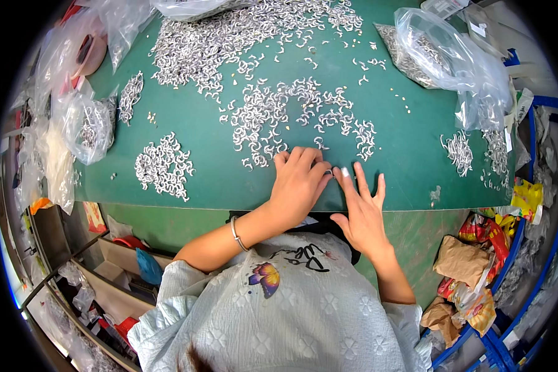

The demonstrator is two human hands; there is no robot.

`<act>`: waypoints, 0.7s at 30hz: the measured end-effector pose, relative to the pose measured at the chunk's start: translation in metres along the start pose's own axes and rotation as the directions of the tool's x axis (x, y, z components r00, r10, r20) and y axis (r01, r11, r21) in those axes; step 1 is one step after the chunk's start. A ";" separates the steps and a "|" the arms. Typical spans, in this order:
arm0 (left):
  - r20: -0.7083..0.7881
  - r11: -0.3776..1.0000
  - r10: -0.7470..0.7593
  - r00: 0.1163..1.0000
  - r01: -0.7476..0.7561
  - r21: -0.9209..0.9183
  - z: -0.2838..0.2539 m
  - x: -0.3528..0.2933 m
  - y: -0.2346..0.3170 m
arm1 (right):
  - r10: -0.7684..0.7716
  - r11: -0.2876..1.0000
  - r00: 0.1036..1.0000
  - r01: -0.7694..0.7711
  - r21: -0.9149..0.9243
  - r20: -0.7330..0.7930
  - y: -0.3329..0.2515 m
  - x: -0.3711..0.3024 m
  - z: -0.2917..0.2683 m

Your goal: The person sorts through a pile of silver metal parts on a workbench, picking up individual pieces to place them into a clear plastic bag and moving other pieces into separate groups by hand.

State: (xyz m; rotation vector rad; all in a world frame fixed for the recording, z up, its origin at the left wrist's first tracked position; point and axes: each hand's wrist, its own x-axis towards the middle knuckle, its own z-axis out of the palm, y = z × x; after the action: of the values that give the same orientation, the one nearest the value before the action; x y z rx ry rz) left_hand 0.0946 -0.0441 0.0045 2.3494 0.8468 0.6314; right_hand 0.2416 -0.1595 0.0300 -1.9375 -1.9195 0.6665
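Observation:
Small curved silvery pieces (257, 115) lie in a loose patch on the green tabletop, just beyond my hands. My left hand (299, 185), with a bracelet on its wrist, rests at the near edge of that patch. Its fingers are bent and drawn together, tips down; what they hold, if anything, is too small to make out. Close beside it, my right hand (361, 214) has its fingers stretched and spread over the table. One fingertip of it seems wrapped in something pale. The fingertips of both hands nearly meet around a tiny silvery bit.
A large heap of the same pieces (192, 53) covers the far side. A smaller pile (163, 166) lies left, another (458, 152) right. Clear plastic bags (443, 53) stand at the far right, more bags (93, 127) at the left. Shelving (115, 266) flanks my left side.

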 end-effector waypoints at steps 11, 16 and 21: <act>-0.100 0.988 -0.112 0.989 0.121 0.092 -0.023 0.000 -0.019 | -0.081 0.996 0.989 0.075 -0.055 -0.124 -0.012 0.042 0.006; -0.118 0.985 -0.114 0.986 0.128 0.114 -0.028 -0.002 -0.020 | -0.015 0.992 1.000 0.014 -0.125 -0.012 -0.006 0.020 0.004; -0.061 0.996 -0.047 0.997 0.052 0.070 -0.021 0.002 -0.017 | -0.034 0.996 0.998 0.028 -0.090 -0.061 0.001 0.007 0.004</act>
State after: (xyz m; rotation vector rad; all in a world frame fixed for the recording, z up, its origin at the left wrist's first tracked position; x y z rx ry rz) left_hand 0.0766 -0.0244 0.0092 2.3754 0.9655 0.6628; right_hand 0.2405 -0.1525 0.0258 -1.9527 -1.9679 0.5131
